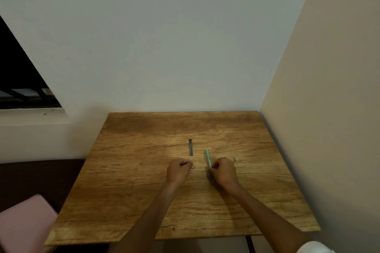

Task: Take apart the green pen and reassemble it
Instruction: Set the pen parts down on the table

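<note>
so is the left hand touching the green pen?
Apart. Head view: left hand is curled over bare table; the green pen sits in the right hand.

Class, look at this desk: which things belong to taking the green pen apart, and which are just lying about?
Part of the job: green pen barrel gripped in the right hand; small green piece on the table; left hand, curled, contents hidden.

Lying about: dark slot in the tabletop; pink seat.
</note>
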